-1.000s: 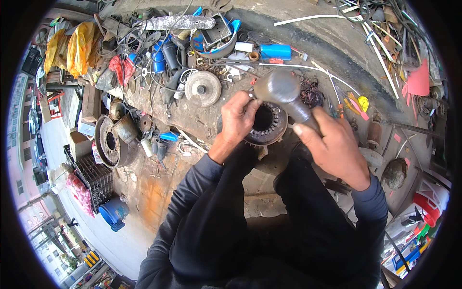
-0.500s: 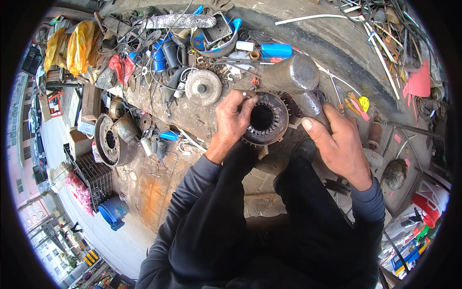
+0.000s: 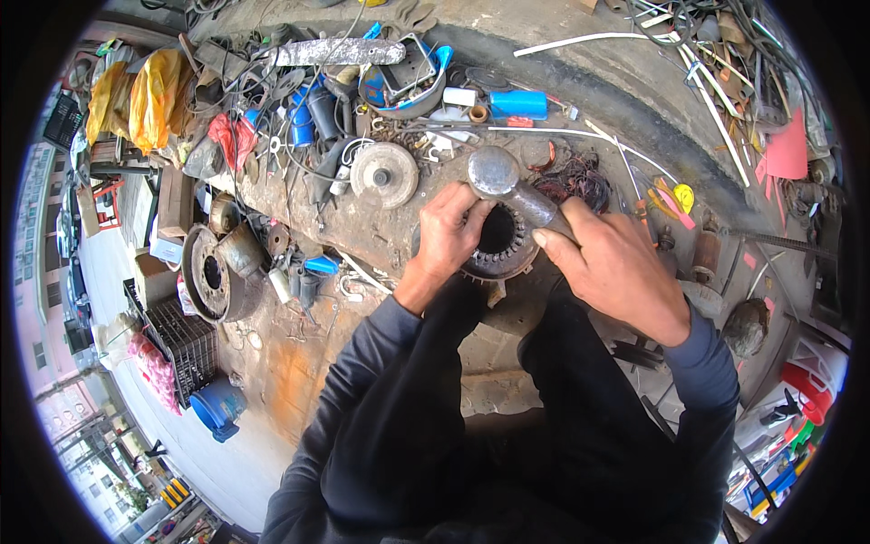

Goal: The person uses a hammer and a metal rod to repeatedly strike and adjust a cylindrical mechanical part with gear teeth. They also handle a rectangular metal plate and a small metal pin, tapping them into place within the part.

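Observation:
A round motor stator [image 3: 498, 263], dark metal with a toothed inner ring and an open bore, stands between my legs. My left hand [image 3: 447, 234] is at its upper left rim, fingers pinched together; what they hold is hidden under the hammer head. In my right hand [image 3: 616, 263] is a hammer [image 3: 494, 172], gripped by its handle with the thumb along it. Its heavy, rounded steel head is right above my left fingertips; I cannot tell whether it touches anything. The handle crosses the stator's upper right side.
Beyond the stator lie a tangle of dark reddish wire [image 3: 580, 181] and a round metal disc [image 3: 383, 175]. Blue tub [image 3: 412, 95], cables and scrap crowd the far side. At left are a rusty wheel-like drum [image 3: 210, 272], a black crate [image 3: 186, 340] and a blue bucket [image 3: 217, 406].
The hammer has come down and left, from raised over the stator's upper right to just above my left fingers. My right hand has followed slightly; the left stays at the rim.

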Available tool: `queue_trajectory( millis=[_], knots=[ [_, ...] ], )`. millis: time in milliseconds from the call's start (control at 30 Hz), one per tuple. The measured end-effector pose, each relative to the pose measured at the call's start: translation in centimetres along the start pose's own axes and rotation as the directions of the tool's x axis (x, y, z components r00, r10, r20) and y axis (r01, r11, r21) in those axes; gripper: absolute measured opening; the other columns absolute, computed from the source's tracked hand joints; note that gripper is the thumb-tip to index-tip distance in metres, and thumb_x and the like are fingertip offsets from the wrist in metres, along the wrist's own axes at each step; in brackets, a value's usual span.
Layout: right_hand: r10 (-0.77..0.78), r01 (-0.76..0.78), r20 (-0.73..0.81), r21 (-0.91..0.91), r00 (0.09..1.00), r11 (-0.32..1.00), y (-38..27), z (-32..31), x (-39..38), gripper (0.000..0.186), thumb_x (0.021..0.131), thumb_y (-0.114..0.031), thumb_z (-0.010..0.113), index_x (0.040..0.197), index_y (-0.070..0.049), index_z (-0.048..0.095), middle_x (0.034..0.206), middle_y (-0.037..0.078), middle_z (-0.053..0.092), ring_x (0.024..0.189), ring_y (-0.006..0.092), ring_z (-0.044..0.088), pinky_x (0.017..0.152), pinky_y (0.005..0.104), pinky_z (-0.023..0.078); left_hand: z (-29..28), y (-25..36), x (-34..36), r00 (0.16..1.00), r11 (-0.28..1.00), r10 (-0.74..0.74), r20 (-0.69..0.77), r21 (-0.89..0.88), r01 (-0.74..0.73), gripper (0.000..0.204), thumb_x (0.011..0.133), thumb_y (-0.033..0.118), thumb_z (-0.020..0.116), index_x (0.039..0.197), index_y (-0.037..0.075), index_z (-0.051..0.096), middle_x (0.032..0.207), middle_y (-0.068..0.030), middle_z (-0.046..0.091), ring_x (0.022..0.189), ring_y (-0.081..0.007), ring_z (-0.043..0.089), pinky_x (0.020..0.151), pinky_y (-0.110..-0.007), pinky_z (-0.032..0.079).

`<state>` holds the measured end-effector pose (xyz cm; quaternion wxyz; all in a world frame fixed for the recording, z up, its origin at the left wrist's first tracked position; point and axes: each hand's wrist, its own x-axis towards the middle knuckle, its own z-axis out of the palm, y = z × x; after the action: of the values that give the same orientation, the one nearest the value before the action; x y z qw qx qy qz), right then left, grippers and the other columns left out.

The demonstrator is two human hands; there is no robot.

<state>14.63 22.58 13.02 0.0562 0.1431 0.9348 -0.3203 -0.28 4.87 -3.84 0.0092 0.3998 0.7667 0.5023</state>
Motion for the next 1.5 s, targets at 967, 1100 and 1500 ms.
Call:
queue_trajectory(
  millis=[967, 1100, 1500],
  knots=[
    [-0.076, 0.168, -0.269, 0.338, 0.96, 0.926, -2.5, -1.6, -1.6, 0.032, 0.102, -0.029, 0.074, 0.098, -0.001, 0.059, 0.07, 0.021, 0.061, 0.06, 0.0426, 0.064, 0.056, 0.0466, 0.049, -0.8, -0.4, -0.9, 0.995, 0.993, -0.092, -0.035, -0.071, 0.09, 0.01, 0.088, 0.001, 0.08, 0.095, 0.002, 0.073, 0.086, -0.0143, 0.071, 0.076, -0.0313, 0.069, 0.069, -0.038, 0.055],
    [-0.242, 0.304, -0.307, 0.173, 0.921, 0.937, -2.4, 0.0, -0.7, 0.033, 0.101, -0.029, 0.073, 0.096, 0.0, 0.059, 0.061, 0.019, 0.063, 0.052, 0.0386, 0.066, 0.052, 0.05, 0.05, -0.8, -0.6, -1.0, 0.991, 0.971, -0.13, -0.021, -0.204, 0.123, 0.013, 0.088, -0.004, 0.075, 0.1, 0.002, 0.074, 0.094, -0.0171, 0.074, 0.083, -0.0364, 0.072, 0.075, -0.041, 0.057],
    [0.033, 0.007, -0.136, 0.287, 0.99, 0.958, 0.7, 1.3, -1.0, 0.032, 0.102, -0.026, 0.07, 0.092, 0.001, 0.056, 0.07, 0.028, 0.061, 0.069, 0.0513, 0.064, 0.059, 0.0549, 0.046, -2.9, 0.2, -1.1, 0.976, 0.964, -0.206, -0.076, -0.185, 0.189, 0.008, 0.098, 0.006, 0.079, 0.101, 0.002, 0.073, 0.086, 0.0026, 0.071, 0.074, -0.0029, 0.055, 0.064, -0.022, 0.047]
  ],
)
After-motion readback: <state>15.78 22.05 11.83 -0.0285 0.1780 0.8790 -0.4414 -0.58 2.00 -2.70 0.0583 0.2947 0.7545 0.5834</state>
